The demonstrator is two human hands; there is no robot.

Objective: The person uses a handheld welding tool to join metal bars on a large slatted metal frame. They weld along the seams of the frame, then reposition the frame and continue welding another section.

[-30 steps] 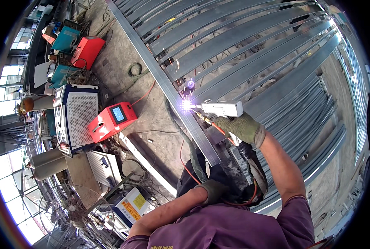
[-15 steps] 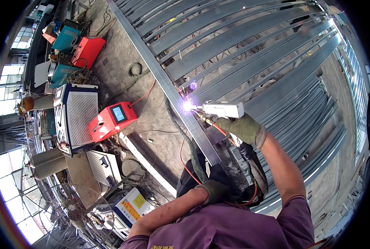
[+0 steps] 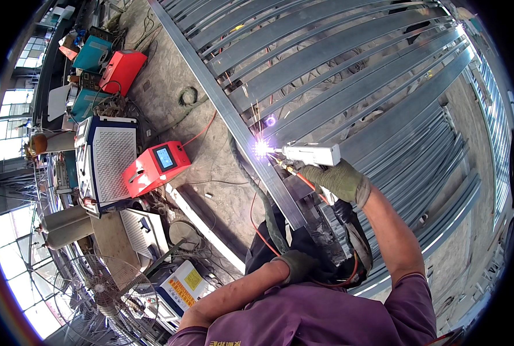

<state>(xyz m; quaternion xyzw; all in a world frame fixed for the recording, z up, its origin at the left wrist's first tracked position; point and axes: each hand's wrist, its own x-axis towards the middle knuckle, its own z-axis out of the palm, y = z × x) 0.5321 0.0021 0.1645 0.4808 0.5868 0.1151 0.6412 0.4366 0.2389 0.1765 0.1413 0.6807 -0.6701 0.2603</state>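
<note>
**Welding gun at the long rail of the steel frame: orientation and hold**

The right hand [image 3: 340, 180], in a green work glove, has its grip clamped around the handle of a white, box-shaped handheld welding gun [image 3: 312, 154]. The gun's long axis runs nearly level across the view, left to right, with its nozzle pointing to the person's left. A bright violet-white arc [image 3: 261, 149] burns at the nozzle tip, right on the long grey steel rail [image 3: 222, 109] that runs diagonally from upper left to lower right. Sparks scatter above the arc. An orange hose [image 3: 306, 180] leaves the gun beneath the nozzle and passes under the gloved hand.

The gun sits over the frame of grey steel slats [image 3: 338, 52], which fan away from the rail toward the upper right.

The left hand [image 3: 297, 266], in a dark glove, lies low against dark cloth at the person's front, well apart from the gun; whether its grip is closed on anything cannot be told.

On the concrete floor [image 3: 164, 98] to the left stand a red box-shaped unit with a small screen [image 3: 155, 167] and, just beside it, a white perforated cabinet with blue edges [image 3: 108, 161]. A round wire-guarded fan [image 3: 98, 285] sits at lower left.
</note>
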